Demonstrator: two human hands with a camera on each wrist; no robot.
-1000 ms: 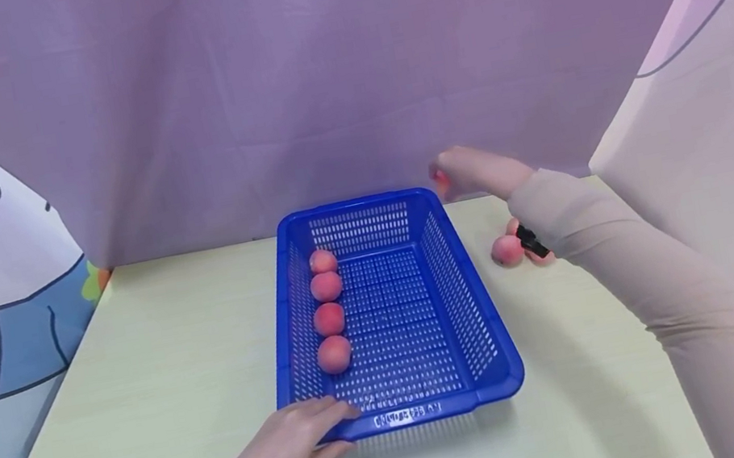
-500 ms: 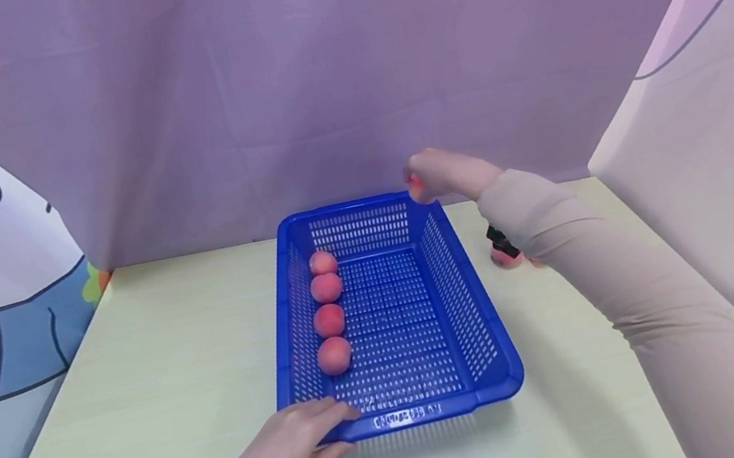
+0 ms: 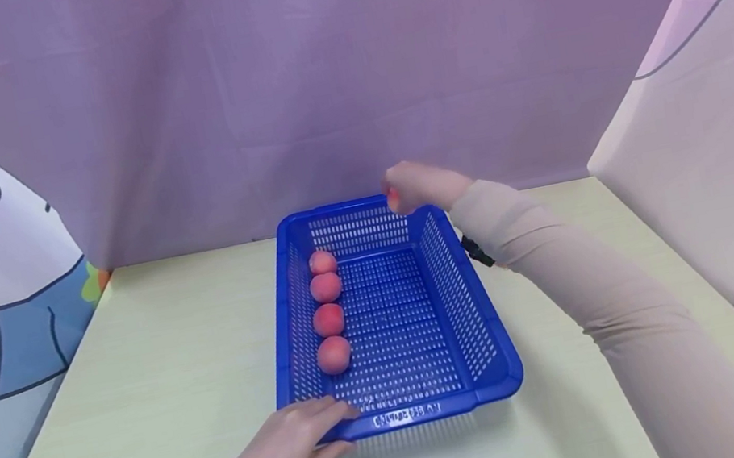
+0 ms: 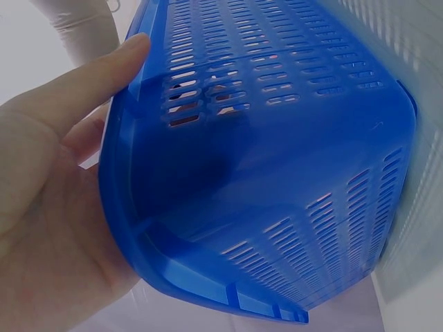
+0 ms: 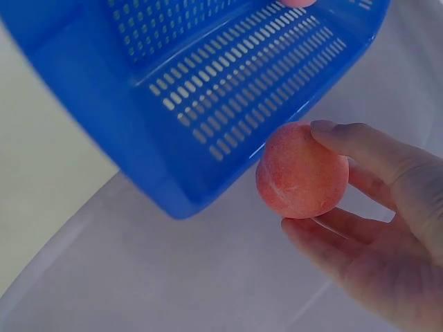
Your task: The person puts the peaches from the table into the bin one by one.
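Note:
A blue plastic basket [image 3: 396, 330] with slotted walls stands on the table. Several peaches [image 3: 329, 319] form a row along its left inner wall. At the near left corner, my left hand [image 3: 294, 442] grips the rim, thumb on the outside in the left wrist view. My right hand [image 3: 425, 184] is over the basket's far rim, toward the right corner, and holds another peach [image 5: 301, 173]. In the right wrist view, thumb and fingers pinch that peach from opposite sides, close beside the rim.
The pale table [image 3: 176, 361] extends on both sides of the basket. A purple cloth [image 3: 326, 80] rises right behind the far rim. Printed cloth panels stand at left and right. My right sleeve [image 3: 567, 275] hides part of the table to the right.
My right hand has moved left with its peach, from right of the basket to over the far rim. The forearm now covers the peaches on the table at right. My left hand stayed put.

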